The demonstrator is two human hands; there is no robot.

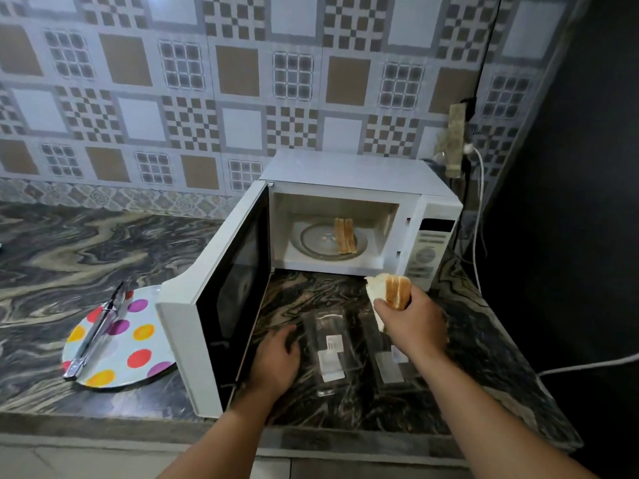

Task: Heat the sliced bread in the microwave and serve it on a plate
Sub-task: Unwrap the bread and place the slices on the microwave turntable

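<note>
At the far left of the marbled tabletop [69,243] lies a round plate [138,368] with coloured dots, and a pair of metal tongs [95,335] rests across it. Just to its right the microwave door [221,305] stands swung wide open. The left hand [275,357] is low beside the door's inner face, fingers loosely spread and flat toward the tabletop, touching or almost touching the edge of a clear plastic wrapper [328,347]; it holds nothing that can be made out.

Inside the microwave [359,216], two slices of bread [344,235] stand on edge, side by side, on the glass turntable [311,242]. To the right, in front of the control panel [428,247], the right hand [409,319] is raised and curled round a few more bread slices [390,290], pinching them together at their lower end with the crusts uppermost.

Sliced bread is light, soft and easily squashed or torn, so it likely wants a gentle hold across the crust edges rather than the crumb. Stood on edge the slices may tip over; laying them flat would probably be steadier. They seem to be going in, so heating has not yet begun.
</note>
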